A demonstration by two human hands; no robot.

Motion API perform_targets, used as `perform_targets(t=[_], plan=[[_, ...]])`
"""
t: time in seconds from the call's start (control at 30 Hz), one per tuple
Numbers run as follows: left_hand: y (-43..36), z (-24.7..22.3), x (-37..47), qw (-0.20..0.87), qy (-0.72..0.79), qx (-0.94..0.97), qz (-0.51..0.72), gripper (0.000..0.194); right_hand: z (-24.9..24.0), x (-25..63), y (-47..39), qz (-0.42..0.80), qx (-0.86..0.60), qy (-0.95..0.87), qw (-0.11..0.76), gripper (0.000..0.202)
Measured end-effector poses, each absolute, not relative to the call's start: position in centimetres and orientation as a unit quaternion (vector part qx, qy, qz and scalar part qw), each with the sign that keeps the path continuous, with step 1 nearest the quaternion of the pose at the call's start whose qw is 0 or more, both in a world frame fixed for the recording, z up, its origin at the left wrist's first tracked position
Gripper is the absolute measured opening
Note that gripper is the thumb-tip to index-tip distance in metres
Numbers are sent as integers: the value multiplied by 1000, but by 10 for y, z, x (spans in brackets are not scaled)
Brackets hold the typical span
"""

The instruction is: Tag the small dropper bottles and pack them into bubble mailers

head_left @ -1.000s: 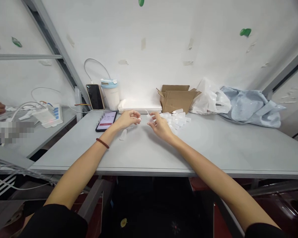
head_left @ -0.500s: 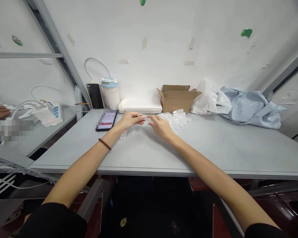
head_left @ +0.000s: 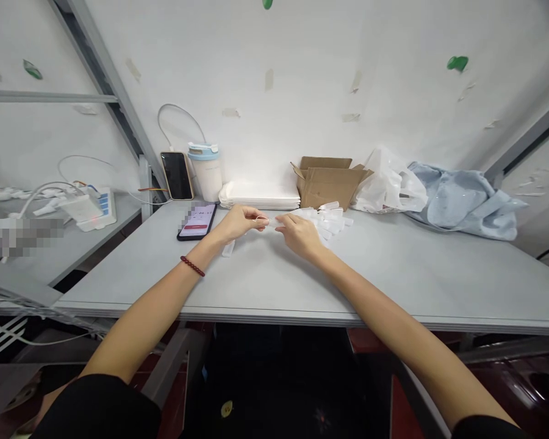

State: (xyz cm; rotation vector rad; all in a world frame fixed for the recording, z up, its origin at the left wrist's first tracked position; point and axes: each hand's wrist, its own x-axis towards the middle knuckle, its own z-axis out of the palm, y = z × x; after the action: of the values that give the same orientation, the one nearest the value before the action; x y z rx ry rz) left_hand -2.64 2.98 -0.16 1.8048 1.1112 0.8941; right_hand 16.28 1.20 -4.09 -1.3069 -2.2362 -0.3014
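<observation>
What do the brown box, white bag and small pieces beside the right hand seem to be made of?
Brown box: matte cardboard, judging by its stiff folded flaps. White bag: thin, slightly shiny plastic film, given its crinkles and see-through patches. Small pieces: probably smooth plastic, as they look pale and translucent, though too small to be sure.

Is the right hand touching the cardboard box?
Apart: the head view shows a gap between the right hand and the cardboard box, with small plastic pieces showing there.
</observation>
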Motion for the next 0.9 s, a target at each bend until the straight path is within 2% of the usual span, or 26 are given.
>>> perform_targets(t=[0.1, 0.27, 0.37, 0.63, 0.8, 0.9], plan=[[29, -1, -26, 398, 433, 719, 370, 27, -41, 163, 12, -65, -484, -824, 289, 22], [33, -4, -29, 408, 422, 710, 390, 32, -40, 163, 12, 74, -477, -789, 381, 19], [36, -6, -30, 438, 415, 692, 396, 35, -39, 163, 12, 102, -472, -774, 410, 18], [32, -4, -24, 566, 396, 604, 396, 41, -43, 158, 13, -16, -452, -789, 416, 19], [31, -6, -24, 562, 450, 614, 324, 49, -42, 158, 11, -77, -449, -805, 380, 17], [32, -7, -24, 557, 443, 626, 320, 49, -42, 159, 11, -78, -442, -810, 379, 17]])
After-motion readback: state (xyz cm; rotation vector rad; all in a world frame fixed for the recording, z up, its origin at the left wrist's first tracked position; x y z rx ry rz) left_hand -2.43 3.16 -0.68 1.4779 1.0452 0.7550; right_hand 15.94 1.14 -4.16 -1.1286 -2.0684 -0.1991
